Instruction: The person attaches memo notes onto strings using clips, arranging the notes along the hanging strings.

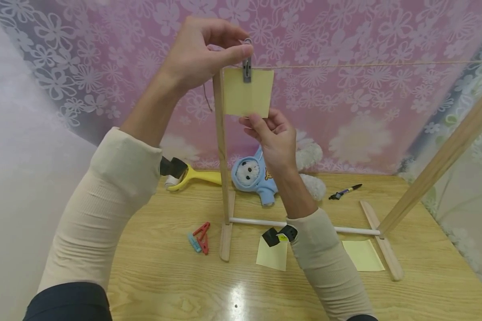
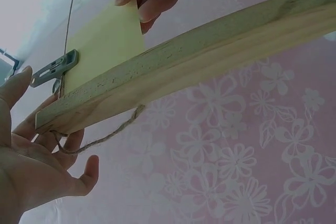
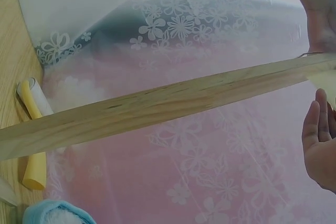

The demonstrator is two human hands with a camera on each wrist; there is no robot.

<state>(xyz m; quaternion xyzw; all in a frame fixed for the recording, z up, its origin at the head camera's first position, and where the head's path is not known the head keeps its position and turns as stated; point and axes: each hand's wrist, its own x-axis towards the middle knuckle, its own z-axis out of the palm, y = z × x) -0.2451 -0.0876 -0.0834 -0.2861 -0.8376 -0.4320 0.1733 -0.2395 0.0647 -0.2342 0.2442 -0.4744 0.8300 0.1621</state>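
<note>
My left hand [image 1: 198, 55] is raised at the top of the left wooden post [image 1: 221, 151], thumb and forefinger at the upper end of a grey metal clip [image 1: 247, 73]. The clip sits over the top edge of a yellow paper square [image 1: 234, 93], along the thin string [image 1: 345, 65]. Below, my right hand [image 1: 280, 145] pinches the paper's lower edge, thumb in front and fingers behind. In the left wrist view, the thumb lies close by the clip's [image 2: 55, 68] handle, with other fingers behind the post's end, where a loose string tail [image 2: 105, 137] hangs.
Two red and blue clothespins [image 1: 202, 236] lie left of the stand's foot [image 1: 225, 243]. More yellow papers [image 1: 272, 256] are on the wooden table [image 1: 164, 276]. Behind the stand lie a yellow-handled roller [image 1: 205, 175], a blue-hooded plush toy [image 1: 247, 173] and a pen [image 1: 345, 191].
</note>
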